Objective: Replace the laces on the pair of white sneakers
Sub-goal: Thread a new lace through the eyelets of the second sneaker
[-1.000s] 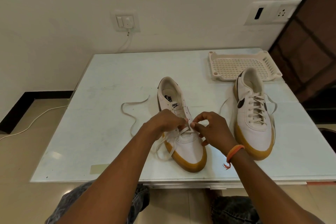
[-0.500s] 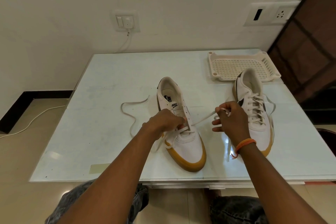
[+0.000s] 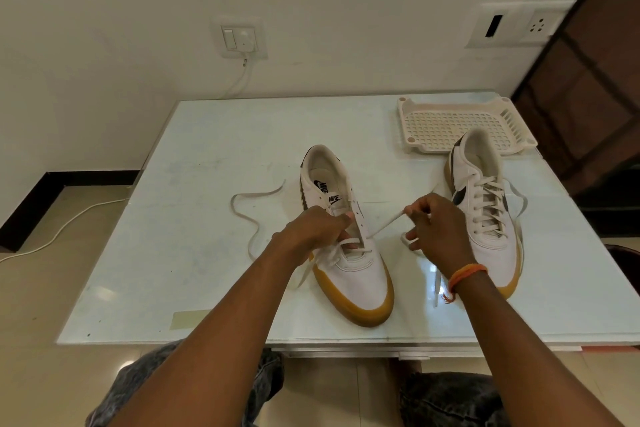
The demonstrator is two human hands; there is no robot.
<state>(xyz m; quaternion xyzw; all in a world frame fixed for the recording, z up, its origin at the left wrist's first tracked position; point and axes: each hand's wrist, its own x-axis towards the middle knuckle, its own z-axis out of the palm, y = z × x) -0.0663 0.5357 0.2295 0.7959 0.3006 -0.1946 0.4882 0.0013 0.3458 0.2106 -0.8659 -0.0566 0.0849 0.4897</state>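
Observation:
Two white sneakers with gum soles stand on the pale table [image 3: 194, 270]. The left sneaker [image 3: 353, 274] is laced only through its lowest eyelets. My left hand [image 3: 318, 229] grips its left side by the eyelets. My right hand [image 3: 436, 229] pinches the white lace [image 3: 384, 227] and holds it stretched out to the right of that shoe. The lace's other end [image 3: 252, 215] trails loose over the table to the left. The right sneaker [image 3: 485, 211] is fully laced and sits just behind my right hand.
A white perforated plastic tray [image 3: 450, 125] lies at the table's back right, touching the right sneaker's heel. A strip of tape [image 3: 190, 319] sticks near the front edge. A wall switch [image 3: 242, 38] with a cable hangs behind the table. My knees are below the front edge.
My right hand left the shoe's eyelets and drew the lace out to the right. My left hand stayed on the left sneaker.

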